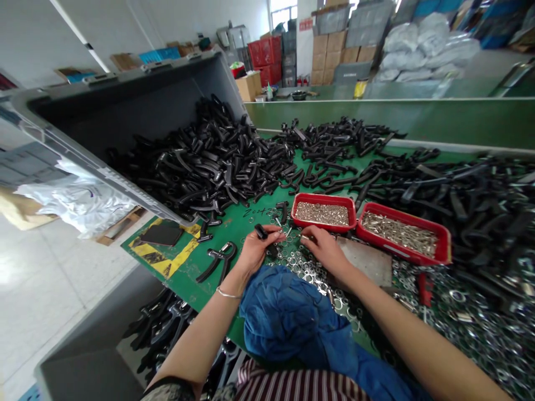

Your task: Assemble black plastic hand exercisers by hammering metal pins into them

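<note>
Pinching a small black plastic part (261, 231) between thumb and fingers, the left hand (259, 250) sits just beside the right hand (326, 249), which pinches a small silver piece (306, 238) (too small to tell exactly). Both are right above loose metal washers (301, 266) on the green counter (234, 234). A red tray (324, 213) of metal parts sits just ahead; a black hand gripper (217, 262) lies to the left.
</note>
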Motion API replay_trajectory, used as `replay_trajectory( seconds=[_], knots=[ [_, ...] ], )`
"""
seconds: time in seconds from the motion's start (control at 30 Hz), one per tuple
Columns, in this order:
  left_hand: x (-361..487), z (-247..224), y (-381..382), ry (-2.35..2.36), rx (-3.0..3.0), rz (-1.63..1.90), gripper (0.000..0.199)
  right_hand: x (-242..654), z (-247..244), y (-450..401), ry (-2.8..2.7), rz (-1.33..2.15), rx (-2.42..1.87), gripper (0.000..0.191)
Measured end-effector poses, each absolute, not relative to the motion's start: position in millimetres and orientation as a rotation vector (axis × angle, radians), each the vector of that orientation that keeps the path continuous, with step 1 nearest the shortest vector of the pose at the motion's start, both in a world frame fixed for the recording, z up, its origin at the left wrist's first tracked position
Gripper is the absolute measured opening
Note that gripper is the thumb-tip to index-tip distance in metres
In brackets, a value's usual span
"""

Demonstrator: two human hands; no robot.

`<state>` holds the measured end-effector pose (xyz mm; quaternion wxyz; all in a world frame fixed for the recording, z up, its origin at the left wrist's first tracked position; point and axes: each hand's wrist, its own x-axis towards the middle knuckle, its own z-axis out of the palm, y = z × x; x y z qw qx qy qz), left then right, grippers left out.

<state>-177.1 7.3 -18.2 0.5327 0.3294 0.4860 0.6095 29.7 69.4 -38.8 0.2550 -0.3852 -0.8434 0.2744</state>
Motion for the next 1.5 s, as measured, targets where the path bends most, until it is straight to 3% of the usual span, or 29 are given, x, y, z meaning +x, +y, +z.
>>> replay_trajectory(
  seconds=[0.2,0.43,0.67,1.2,1.4,1.5],
  knots=[
    [-132,-29,4,1.074,0.801,1.264,0.041,77,-38,53,-1.509,1.583,-0.969,0.025],
    [-74,-26,4,0.997,0.882,1.178,0.040,105,-34,47,-1.106,1.837,-0.926,0.038],
    [-54,-25,-11,1.102,0.838,1.167,0.037,119,-27,18,-1.055,1.681,-1.006,0.030],
    [-42,-25,-20,1.072,1.012,1.026,0.034,143,-26,-4,-0.827,2.054,-0.894,0.026],
    [-43,-23,-17,1.143,1.380,1.041,0.019,157,-15,-5,-1.308,1.505,-1.099,0.027],
    [-50,-25,-11,1.163,1.481,0.989,0.035,170,-9,-1,-1.493,1.279,-1.171,0.025]
  ],
)
